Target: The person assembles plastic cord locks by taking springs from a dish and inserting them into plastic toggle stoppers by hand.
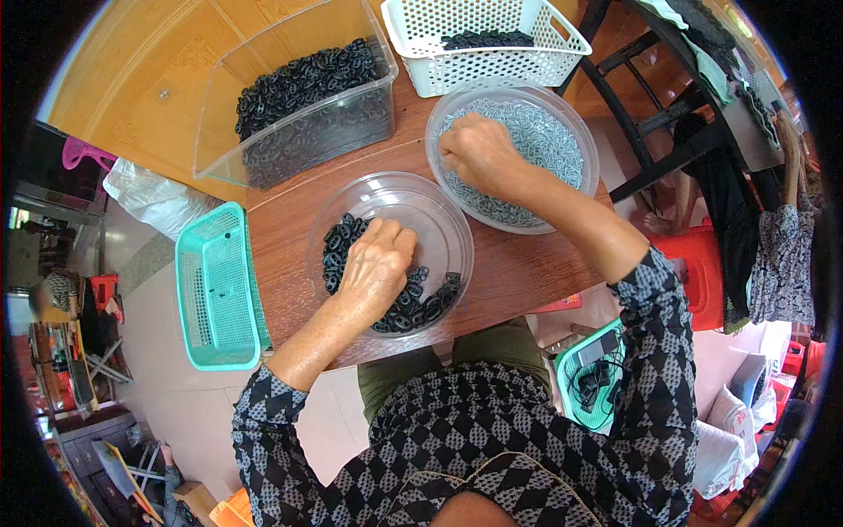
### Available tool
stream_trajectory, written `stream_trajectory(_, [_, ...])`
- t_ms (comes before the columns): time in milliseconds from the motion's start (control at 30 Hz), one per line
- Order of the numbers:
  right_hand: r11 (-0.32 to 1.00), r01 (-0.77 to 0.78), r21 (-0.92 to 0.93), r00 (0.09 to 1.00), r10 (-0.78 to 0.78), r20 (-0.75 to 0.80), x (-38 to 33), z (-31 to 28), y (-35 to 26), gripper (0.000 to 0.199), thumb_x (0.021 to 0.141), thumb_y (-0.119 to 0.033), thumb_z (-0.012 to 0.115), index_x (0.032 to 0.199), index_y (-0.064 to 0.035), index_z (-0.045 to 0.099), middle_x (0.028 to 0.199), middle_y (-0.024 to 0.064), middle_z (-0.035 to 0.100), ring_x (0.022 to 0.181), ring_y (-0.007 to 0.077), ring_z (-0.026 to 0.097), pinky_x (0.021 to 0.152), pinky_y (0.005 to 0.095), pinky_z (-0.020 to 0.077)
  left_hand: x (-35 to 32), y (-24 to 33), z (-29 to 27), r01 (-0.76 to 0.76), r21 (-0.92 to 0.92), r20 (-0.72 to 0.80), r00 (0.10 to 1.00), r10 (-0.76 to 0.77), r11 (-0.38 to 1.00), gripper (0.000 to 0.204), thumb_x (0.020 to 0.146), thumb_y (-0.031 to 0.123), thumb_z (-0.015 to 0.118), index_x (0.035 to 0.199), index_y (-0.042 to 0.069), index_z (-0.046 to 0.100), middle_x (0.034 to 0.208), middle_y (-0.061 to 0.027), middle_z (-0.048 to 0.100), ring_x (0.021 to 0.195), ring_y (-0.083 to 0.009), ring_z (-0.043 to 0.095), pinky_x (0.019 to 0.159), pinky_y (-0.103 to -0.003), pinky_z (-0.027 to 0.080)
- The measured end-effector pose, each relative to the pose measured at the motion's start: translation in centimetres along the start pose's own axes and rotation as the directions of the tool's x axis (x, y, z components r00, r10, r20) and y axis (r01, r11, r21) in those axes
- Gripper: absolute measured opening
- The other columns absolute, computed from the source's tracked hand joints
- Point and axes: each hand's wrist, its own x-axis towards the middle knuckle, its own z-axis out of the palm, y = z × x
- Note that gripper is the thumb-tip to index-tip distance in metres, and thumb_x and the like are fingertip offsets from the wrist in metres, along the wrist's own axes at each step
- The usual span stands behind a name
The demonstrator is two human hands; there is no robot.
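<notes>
My left hand (pixel 381 262) reaches into a round clear plastic bowl (pixel 448 230) of small black oval plastic pieces (pixel 341 250). Its fingers are curled down among the pieces, and the fingertips are hidden under the hand. Farther right, my right hand (pixel 481 151) is over a second round bowl (pixel 590 145) filled with small silvery screws (pixel 540 140). The fingers there are bent together near the bowl's left rim. What either hand pinches, if anything, is hidden.
Behind the bowls stand a clear bin (pixel 320 132) of black pieces and a white perforated basket (pixel 439 72). A green basket (pixel 215 285) is beside the table (pixel 285 220). Another green basket (pixel 593 373) holds cables. At right, another person sits near a red stool (pixel 694 263).
</notes>
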Motion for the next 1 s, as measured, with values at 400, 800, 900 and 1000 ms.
stream_trajectory(400, [1.0, -0.016, -0.022, 0.999, 0.017, 0.045, 0.4, -0.7, 1.4, 0.005, 0.068, -0.004, 0.064, 0.072, -0.0022, 0.062, 0.074, 0.0152, 0.059, 0.078, 0.0351, 0.057, 0.067, 0.0443, 0.046, -2.9, 1.3, -2.2, 0.293, -0.664, -0.115, 0.869, -0.481, 0.688, 0.016, 0.074, -0.011, 0.063, 0.088, -0.003, 0.063, 0.1, -0.0088, 0.058, 0.078, -0.0125, 0.057, 0.069, -0.025, 0.048])
stream_trajectory(800, [0.996, 0.084, -0.022, 0.994, -0.083, 0.067, 0.8, 0.3, 0.8, 0.005, 0.064, 0.0, 0.058, 0.064, 0.0038, 0.061, 0.07, 0.0213, 0.061, 0.075, 0.0378, 0.06, 0.065, 0.0458, 0.0496, -3.8, 2.9, -2.0, 0.306, -0.951, 0.215, 0.731, -0.647, 0.031, 0.013, 0.086, 0.01, 0.063, 0.093, -0.001, 0.059, 0.095, -0.0098, 0.063, 0.073, -0.0095, 0.056, 0.066, -0.022, 0.048])
stream_trajectory(900, [0.99, 0.107, -0.095, 0.99, -0.097, 0.105, 1.0, 0.5, 0.5, 0.006, 0.065, 0.0, 0.058, 0.066, 0.0043, 0.063, 0.073, 0.0214, 0.062, 0.075, 0.037, 0.06, 0.066, 0.0448, 0.0502, -4.1, 2.9, -1.9, 0.322, -0.946, 0.272, 0.718, -0.641, -0.04, 0.014, 0.086, 0.011, 0.063, 0.091, -0.001, 0.059, 0.091, -0.0118, 0.065, 0.068, -0.0115, 0.059, 0.061, -0.022, 0.047])
stream_trajectory(1000, [0.991, 0.098, -0.095, 0.99, -0.088, 0.11, 0.9, 0.7, 0.5, 0.007, 0.071, -0.004, 0.06, 0.068, 0.0011, 0.058, 0.075, 0.0168, 0.06, 0.08, 0.0351, 0.058, 0.068, 0.0449, 0.0478, -4.1, 3.0, -1.8, 0.281, -0.955, 0.275, 0.727, -0.629, -0.093, 0.014, 0.086, 0.011, 0.063, 0.091, -0.001, 0.058, 0.087, -0.0136, 0.065, 0.065, -0.0133, 0.061, 0.057, -0.022, 0.046])
